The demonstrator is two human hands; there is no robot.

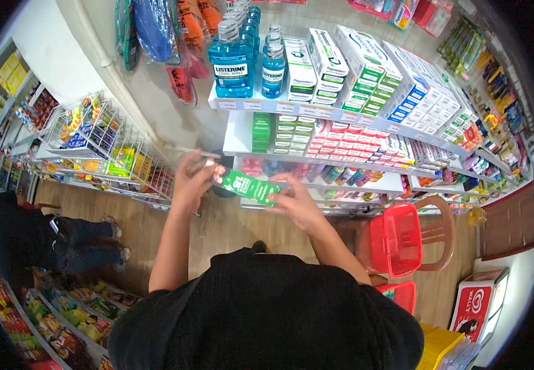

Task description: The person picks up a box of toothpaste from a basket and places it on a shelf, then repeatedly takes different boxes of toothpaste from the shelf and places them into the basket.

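A slim green carton (247,187) with white lettering is held level in front of the shelves. My left hand (191,179) grips its left end, where a reddish picture shows. At the other end, my right hand (293,203) pinches the carton between thumb and fingers. Just beyond it, a similar dark green box (263,132) stands at the left of the second shelf, beside stacked green-and-white toothpaste boxes (293,135) and red-and-white boxes (350,143). On the shelf above stand blue Listerine bottles (231,71) and stacks of white-and-green boxes (327,66).
Wire snack racks (97,132) stand left of the shelving. Red plastic baskets (396,237) rest by a brown chair (439,237) at right. A person in dark clothes (23,240) stands at far left. Packaged sandals (156,31) hang above.
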